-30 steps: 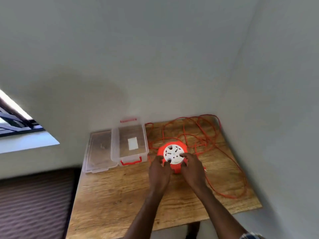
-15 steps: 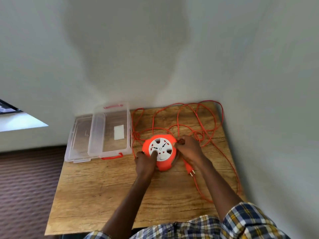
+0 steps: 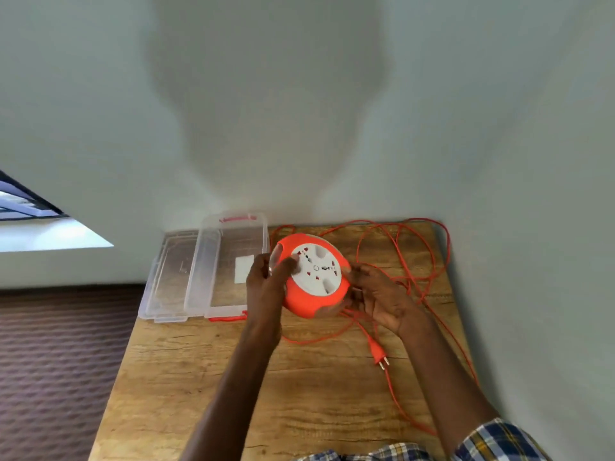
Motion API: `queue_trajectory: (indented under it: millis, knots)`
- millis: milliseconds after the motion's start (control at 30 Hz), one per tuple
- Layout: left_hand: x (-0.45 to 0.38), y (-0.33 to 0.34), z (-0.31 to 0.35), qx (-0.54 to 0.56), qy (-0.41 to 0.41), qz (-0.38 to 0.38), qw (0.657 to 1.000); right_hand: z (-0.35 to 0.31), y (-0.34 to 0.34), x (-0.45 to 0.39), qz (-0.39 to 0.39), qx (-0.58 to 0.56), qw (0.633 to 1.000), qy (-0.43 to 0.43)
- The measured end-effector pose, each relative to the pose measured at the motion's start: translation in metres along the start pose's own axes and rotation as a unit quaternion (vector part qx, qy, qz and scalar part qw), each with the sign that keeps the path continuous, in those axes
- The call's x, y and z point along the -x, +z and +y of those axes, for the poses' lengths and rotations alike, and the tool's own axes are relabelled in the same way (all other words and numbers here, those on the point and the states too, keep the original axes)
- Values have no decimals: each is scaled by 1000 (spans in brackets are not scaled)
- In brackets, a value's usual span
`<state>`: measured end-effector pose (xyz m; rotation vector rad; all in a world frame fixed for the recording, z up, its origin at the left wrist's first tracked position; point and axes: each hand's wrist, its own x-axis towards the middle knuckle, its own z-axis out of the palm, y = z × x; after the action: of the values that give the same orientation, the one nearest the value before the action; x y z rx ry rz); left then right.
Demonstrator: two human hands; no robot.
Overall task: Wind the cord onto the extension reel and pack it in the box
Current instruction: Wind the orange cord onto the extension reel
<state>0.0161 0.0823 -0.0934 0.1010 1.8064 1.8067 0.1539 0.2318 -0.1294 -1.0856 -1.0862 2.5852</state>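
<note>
Above the table (image 3: 206, 377), the reel (image 3: 311, 277) is tilted between both hands: the left hand (image 3: 266, 287) wraps its nine-o'clock rim, the right hand (image 3: 379, 297) cups the four-o'clock edge, fingers curled. The cord (image 3: 429, 261) sprawls loose at three o'clock, the plug (image 3: 379, 354) at five. Winding could snag those crossed loops or whip the plug about. The box (image 3: 229, 261) waits open at nine o'clock.
</note>
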Motion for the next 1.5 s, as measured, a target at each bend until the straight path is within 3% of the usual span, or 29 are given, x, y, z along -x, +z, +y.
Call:
queue_trajectory:
  millis: [100, 167, 300, 433, 500, 567, 633, 700, 767, 800, 833, 900, 933, 1133, 1233, 1267, 1367, 1500]
  knots:
    - [-5, -13, 38, 164, -43, -108, 980, -15, 39, 13, -24, -27, 999, 12]
    - [-2, -20, 57, 217, -45, -173, 960, -21, 69, 23, -26, -62, 998, 20]
    - [5, -41, 83, 210, -24, -291, 933, -21, 125, 41, -86, -168, 981, 40]
    - [0, -63, 104, 230, -5, -318, 920, -11, 155, 55, -157, -219, 961, 70]
    - [-3, -67, 111, 242, -7, -330, 913, -7, 162, 58, -158, -155, 973, 59]
    - [-4, -69, 113, 275, -15, -340, 899, -7, 165, 63, -107, 62, 992, 18]
    - [-11, -71, 111, 305, -34, -332, 892, -14, 160, 67, -1, 321, 946, -45]
    - [-18, -74, 112, 309, -45, -330, 891, -26, 149, 68, 117, 500, 849, -128]
    - [-26, -79, 118, 299, -50, -360, 882, -40, 142, 66, 244, 566, 743, -260]
    - [-30, -81, 123, 294, -50, -377, 877, -48, 143, 65, 273, 531, 735, -320]
    - [-34, -80, 127, 290, -48, -391, 872, -57, 148, 65, 256, 471, 765, -358]
    - [-37, -74, 139, 281, -39, -417, 863, -72, 164, 65, 148, 373, 836, -373]
    - [-37, -68, 144, 276, -36, -434, 857, -77, 171, 65, 118, 364, 844, -376]
    - [-39, -52, 131, 254, -64, -510, 819, -62, 180, 66, 169, 433, 756, -461]
    - [-44, -53, 120, 250, -93, -500, 824, -56, 175, 67, 139, 549, 648, -510]
    - [-47, -54, 120, 244, -107, -494, 828, -56, 172, 67, 101, 571, 632, -515]
    - [-53, -58, 121, 228, -163, -482, 830, -61, 164, 69, 27, 605, 646, -464]
    - [-54, -62, 118, 227, -185, -457, 840, -62, 160, 65, 51, 659, 616, -429]
